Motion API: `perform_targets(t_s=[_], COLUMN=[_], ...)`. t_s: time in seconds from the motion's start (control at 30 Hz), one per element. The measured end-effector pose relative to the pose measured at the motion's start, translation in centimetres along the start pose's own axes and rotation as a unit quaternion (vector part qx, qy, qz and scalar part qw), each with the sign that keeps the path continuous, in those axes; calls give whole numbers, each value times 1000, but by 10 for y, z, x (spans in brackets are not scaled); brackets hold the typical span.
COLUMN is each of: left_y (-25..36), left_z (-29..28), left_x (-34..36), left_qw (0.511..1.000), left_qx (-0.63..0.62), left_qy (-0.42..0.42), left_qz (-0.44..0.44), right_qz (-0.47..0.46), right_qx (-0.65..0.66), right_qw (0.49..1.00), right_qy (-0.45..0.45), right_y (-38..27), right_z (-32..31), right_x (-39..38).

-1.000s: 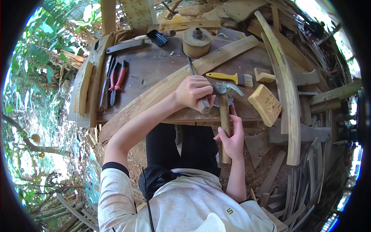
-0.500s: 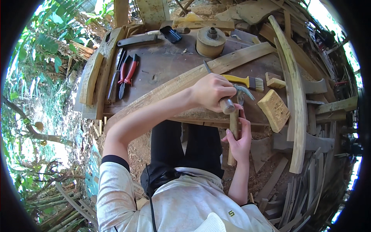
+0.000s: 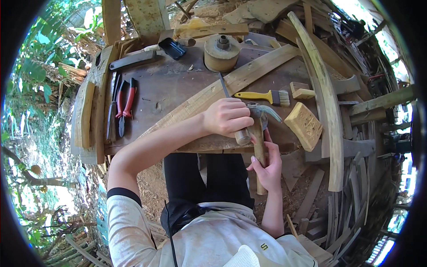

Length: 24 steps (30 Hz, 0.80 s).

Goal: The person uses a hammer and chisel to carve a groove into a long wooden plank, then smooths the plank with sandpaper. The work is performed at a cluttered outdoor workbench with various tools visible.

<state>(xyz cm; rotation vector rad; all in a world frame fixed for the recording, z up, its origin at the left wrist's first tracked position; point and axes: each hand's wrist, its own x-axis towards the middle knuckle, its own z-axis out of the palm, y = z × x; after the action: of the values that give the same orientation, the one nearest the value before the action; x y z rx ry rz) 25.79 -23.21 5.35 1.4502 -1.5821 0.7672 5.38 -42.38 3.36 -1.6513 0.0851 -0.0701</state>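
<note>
My left hand (image 3: 227, 115) is closed around the handle (image 3: 242, 135) of a long narrow metal tool (image 3: 224, 86), lying across a claw hammer's (image 3: 259, 140) upper end. The hammer is held upright in the picture, its curved metal claw pointing right at the table's front edge. My right hand (image 3: 268, 165) grips its wooden handle from below, thumb and fingers around it. A round metal piece behind the hammer head is partly hidden. A long board (image 3: 182, 113) lies diagonally beneath, with a yellow-handled brush (image 3: 260, 95) and a pale wooden block (image 3: 302, 127) nearby.
The worktable (image 3: 164, 84) holds red pliers (image 3: 130, 98), a black scoop (image 3: 171, 49), a round drum (image 3: 221, 58) and edge boards (image 3: 84, 113). A long pole (image 3: 324, 89) lies at the right. Wood offcuts (image 3: 313, 200) cover the ground below.
The view has shifted slightly, moving the table about in the picture. Both hands keep their grips, with only slight movement of the left hand and its tool against the hammer.
</note>
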Motion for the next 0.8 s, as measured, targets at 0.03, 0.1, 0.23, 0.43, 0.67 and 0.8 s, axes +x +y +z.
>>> perform_targets(t_s=[0.03, 0.1, 0.23, 0.43, 0.67, 0.8], left_y=[1, 2, -3, 4, 1, 2], left_z=[-2, 1, 1, -4, -1, -1], left_x=[-2, -1, -2, 2, -4, -1], left_qw=[1000, 999, 998, 998, 999, 995], left_qx=[-7, -28, -64, -37, -25, -66], left_qy=[-17, -1, 6, 37, 2, 65], left_qz=[-11, -19, -23, -33, -38, -44], right_qz=[8, 14, 13, -26, -31, -31], right_qx=[-2, -7, -17, -29, -46, -53], right_qw=[1000, 1000, 1000, 998, 997, 996], right_qy=[-2, -2, 6, 41, 60, 69], right_y=[-2, -2, -1, 2, 11, 11], right_z=[-1, -1, 2, 8, 11, 13], right_x=[0, 0, 3, 2, 1, 0])
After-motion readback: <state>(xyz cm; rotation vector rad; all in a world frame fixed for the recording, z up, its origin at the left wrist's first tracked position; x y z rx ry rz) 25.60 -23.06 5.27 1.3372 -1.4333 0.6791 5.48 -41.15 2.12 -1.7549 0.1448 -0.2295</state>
